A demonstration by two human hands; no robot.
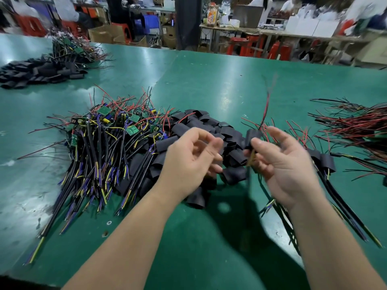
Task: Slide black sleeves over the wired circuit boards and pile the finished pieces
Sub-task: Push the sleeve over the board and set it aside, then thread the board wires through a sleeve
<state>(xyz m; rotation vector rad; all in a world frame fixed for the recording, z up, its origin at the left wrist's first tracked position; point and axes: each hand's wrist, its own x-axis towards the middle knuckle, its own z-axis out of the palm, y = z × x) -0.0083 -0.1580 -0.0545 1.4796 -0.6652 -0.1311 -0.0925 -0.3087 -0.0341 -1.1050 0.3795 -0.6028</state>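
1. Black sleeves (201, 126) lie heaped mid-counter, flattened matte tubes cut short, right in front of both hands so either one can grab the next.
2. Just left of them sits the tangle of wired circuit boards (109, 126): small green boards with capacitors, stiff black cables ending in yellow and blue cores, and thin red leads sticking up.
3. Right hand (280, 164) is clamped on a sleeved board (254, 136), thumb and fingers pinching the black tube, its red and black leads (267, 105) pointing up and away. My read: it is held upright to keep the wires clear.
4. Left hand (192, 158) hovers just beside it, fingers loosely curled and apart. It is blurred, but it seems to hold nothing.
5. Finished pile (351, 126) spreads to the right on the glossy green counter (209, 80), close to the holding hand, so I'd judge this piece goes there next.
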